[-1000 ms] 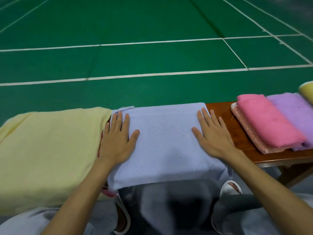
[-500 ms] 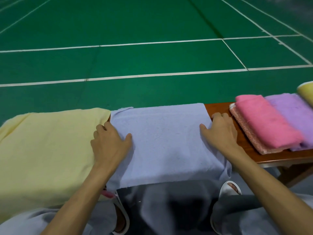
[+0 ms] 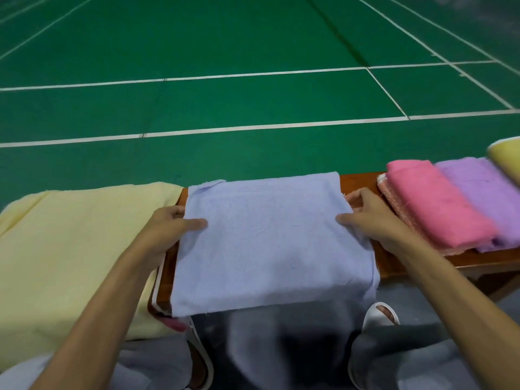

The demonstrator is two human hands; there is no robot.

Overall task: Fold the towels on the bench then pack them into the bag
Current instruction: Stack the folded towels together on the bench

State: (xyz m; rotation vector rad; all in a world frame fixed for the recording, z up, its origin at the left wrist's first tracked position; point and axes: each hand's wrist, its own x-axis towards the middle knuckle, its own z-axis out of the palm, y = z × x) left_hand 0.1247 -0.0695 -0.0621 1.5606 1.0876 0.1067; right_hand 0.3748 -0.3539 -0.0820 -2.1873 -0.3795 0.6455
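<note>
Blue towel [image 3: 267, 243]: lies flat on the tabletop [image 3: 389, 263], front edge hanging over.
Left hand [image 3: 168, 229]: pinches the towel's left edge, thumb on top.
Right hand [image 3: 371, 218]: pinches its right edge.
Neighbours: yellow towel [image 3: 70, 249] left, pink towel [image 3: 433, 204] right.

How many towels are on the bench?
6: pale yellow towel far left, blue towel centre, pink towel lying on peach towel, purple towel beside it, yellow towel at right edge. Others may lie hidden underneath.
</note>
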